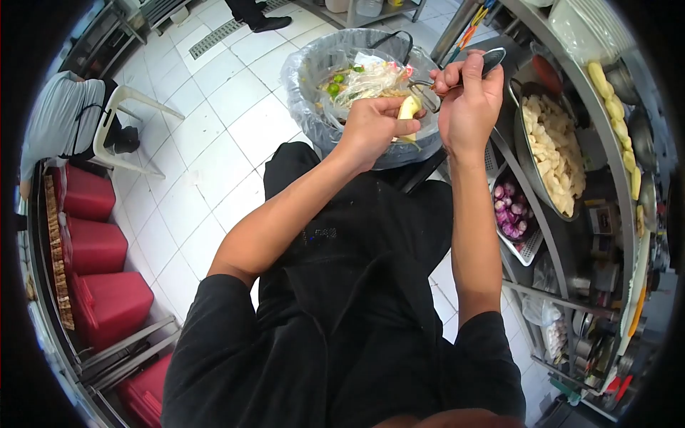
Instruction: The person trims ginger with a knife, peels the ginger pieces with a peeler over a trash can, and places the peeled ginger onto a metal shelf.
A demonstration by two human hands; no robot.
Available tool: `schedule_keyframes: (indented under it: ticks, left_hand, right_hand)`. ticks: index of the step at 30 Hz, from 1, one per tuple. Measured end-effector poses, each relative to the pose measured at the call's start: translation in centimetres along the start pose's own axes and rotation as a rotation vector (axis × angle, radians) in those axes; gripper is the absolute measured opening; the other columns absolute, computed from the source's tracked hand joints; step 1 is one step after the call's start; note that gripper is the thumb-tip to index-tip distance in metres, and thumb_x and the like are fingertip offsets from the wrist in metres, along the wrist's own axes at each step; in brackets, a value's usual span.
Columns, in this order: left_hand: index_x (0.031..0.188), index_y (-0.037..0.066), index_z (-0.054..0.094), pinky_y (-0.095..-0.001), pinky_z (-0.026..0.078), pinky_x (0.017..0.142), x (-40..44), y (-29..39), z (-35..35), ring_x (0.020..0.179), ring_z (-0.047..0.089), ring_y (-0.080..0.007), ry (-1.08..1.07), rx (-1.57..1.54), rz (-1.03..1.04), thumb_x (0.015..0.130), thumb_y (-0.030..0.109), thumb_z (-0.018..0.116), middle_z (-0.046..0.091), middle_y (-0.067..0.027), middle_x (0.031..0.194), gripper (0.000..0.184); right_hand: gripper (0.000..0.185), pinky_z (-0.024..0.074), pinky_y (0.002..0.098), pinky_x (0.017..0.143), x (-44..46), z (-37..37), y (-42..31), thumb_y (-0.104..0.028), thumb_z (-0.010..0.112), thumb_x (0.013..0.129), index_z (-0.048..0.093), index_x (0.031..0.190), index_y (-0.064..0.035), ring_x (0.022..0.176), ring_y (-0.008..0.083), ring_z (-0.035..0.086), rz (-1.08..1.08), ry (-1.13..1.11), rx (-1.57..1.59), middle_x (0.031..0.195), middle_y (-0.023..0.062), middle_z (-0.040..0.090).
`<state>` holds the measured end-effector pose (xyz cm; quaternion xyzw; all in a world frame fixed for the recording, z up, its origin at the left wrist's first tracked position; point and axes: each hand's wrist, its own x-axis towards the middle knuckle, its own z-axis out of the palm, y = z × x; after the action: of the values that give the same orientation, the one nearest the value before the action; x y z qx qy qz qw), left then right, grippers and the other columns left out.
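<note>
My left hand (377,130) is closed around a curved, pale yellow piece of produce (409,108) that resembles a banana. Opposite it, my right hand (471,100) grips a tool that looks like a peeler (494,60), with a dark rounded handle end and a thin metal head close to the yellow piece. Whether the metal touches it I cannot tell. Both hands are over the near right side of a round bin (303,107) lined with clear plastic. Inside lie scraps, crumpled plastic (371,84) and green bits (333,89).
To my right, a large metal bowl (524,135) holds pale peeled pieces (553,153). Purple onions or shallots (512,210) sit below it in a white basket (528,253). Long yellow-green produce (612,107) lines the shelf. Red bins (96,246) and a plastic chair (114,135) stand left, with a seated person.
</note>
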<state>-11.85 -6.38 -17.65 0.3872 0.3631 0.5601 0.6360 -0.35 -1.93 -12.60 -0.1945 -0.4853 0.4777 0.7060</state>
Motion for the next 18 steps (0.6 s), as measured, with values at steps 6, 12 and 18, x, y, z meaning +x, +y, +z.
schedule_keyframes:
  ticks: [6, 12, 18]
  left_hand:
    - [0.102, -0.005, 0.065, -0.0232, 0.046, 0.068, 0.7, 0.5, -0.1, 0.075, 0.058, -0.0094, -0.011, 0.159, 0.008, 0.072, -0.005, 0.068, 0.066, -0.0080, 0.088, 0.030]
    - [0.102, -0.006, 0.065, -0.0238, 0.047, 0.070, 0.0, -0.5, 0.1, 0.077, 0.059, -0.0102, 0.018, 0.200, -0.004, 0.073, -0.006, 0.067, 0.066, -0.0072, 0.089, 0.029]
    - [0.129, -0.007, 0.042, -0.0303, 0.046, 0.087, -0.2, 1.1, -1.1, 0.098, 0.058, -0.0169, -0.026, -0.241, -0.090, 0.088, -0.001, 0.050, 0.057, -0.0130, 0.113, 0.043]
  right_hand:
    - [0.014, 0.0442, 0.0245, 0.055, -0.2, -0.2, 0.6, -0.019, 0.048, 0.096, 0.043, 0.094, -0.0065, 0.058, 0.0108, 0.049, 0.079, 0.001, 0.057, 0.065, 0.0016, 0.047]
    - [0.015, 0.0426, 0.0223, 0.052, 1.0, -1.5, 1.6, -0.017, 0.050, 0.095, 0.043, 0.093, -0.0044, 0.056, 0.0092, 0.049, -0.103, 0.017, -0.459, 0.064, 0.0019, 0.050]
    - [0.018, 0.0470, 0.0286, 0.059, 1.8, -2.3, 1.0, -0.019, 0.049, 0.096, 0.039, 0.088, -0.0057, 0.056, 0.0106, 0.048, -0.012, 0.112, -0.193, 0.064, 0.0029, 0.049]
